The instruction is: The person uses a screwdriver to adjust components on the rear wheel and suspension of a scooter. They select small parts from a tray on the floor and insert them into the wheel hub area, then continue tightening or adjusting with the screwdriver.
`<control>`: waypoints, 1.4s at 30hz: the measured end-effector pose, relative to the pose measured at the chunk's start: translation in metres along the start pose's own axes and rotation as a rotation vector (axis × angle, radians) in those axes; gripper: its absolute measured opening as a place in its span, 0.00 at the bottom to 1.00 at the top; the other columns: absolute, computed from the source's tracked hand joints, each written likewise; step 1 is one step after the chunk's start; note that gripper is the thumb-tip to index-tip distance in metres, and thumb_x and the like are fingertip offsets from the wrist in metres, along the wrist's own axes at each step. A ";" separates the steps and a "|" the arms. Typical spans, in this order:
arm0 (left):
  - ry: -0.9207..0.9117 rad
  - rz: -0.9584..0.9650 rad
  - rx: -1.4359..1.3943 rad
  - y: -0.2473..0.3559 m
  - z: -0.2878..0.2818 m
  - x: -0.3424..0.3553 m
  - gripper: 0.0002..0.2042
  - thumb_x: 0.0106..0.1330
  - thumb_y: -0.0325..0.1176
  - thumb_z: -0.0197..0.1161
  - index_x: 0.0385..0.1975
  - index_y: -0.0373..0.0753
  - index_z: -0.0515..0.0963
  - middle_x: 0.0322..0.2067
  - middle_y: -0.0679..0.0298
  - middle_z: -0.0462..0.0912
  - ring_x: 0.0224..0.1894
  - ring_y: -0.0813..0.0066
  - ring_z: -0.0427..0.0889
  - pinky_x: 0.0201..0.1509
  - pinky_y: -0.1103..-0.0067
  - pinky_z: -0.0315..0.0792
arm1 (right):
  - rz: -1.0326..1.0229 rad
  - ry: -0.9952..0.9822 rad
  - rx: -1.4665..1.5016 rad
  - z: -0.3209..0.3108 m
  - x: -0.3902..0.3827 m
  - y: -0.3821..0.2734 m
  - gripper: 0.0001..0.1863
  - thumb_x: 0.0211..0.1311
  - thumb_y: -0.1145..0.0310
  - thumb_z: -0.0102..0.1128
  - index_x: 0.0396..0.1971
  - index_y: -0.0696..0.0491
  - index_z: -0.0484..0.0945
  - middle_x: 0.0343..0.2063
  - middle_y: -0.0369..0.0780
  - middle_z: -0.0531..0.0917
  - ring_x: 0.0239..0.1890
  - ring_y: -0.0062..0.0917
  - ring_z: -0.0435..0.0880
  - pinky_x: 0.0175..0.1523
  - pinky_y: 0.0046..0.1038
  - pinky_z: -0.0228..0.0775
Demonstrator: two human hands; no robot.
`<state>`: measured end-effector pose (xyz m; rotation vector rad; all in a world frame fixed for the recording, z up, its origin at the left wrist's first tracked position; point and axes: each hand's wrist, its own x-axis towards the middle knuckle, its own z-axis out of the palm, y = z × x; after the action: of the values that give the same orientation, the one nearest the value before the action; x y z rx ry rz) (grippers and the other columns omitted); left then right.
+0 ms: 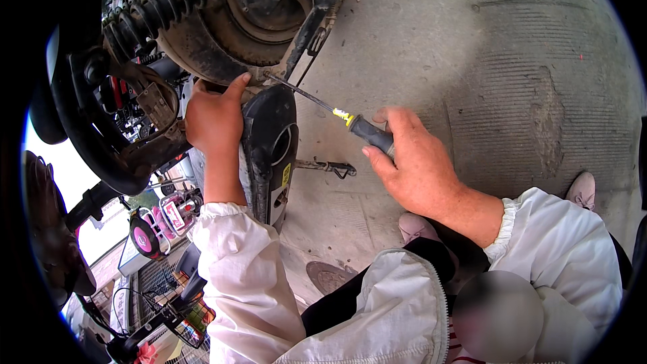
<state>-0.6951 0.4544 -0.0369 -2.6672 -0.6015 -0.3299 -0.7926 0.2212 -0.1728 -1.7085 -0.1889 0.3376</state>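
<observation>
My right hand (421, 162) is closed round the dark grey handle of a screwdriver (369, 133) with a yellow collar. Its thin shaft points up and left, and the tip meets a dusty metal bracket (266, 75) beside the scooter's wheel (195, 34). To the left, my left hand (214, 118) is pressed against the scooter, thumb up by the wheel's lower edge. Its other fingers curl out of sight, so what they grip is hidden. Right beside that hand is a black plastic cover (266, 118) with a round opening.
A black coil-spring shock absorber (182, 0) crosses the wheel. A metal stand (327, 167) juts from the cover over the concrete floor (418, 34). My pink shoes (416, 227) are below. Other parked vehicles and a pink-and-black round object (143, 234) lie at lower left.
</observation>
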 end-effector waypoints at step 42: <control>-0.033 0.016 -0.079 0.003 -0.003 -0.001 0.28 0.52 0.58 0.72 0.39 0.37 0.86 0.35 0.54 0.88 0.40 0.54 0.87 0.45 0.67 0.76 | 0.672 -0.502 1.161 -0.019 0.029 0.026 0.16 0.65 0.63 0.64 0.42 0.60 0.77 0.26 0.37 0.76 0.20 0.15 0.69 0.17 0.18 0.53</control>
<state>-0.6949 0.4502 -0.0356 -2.7568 -0.5878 -0.3113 -0.7609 0.2079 -0.1996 -0.4602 0.2124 1.1201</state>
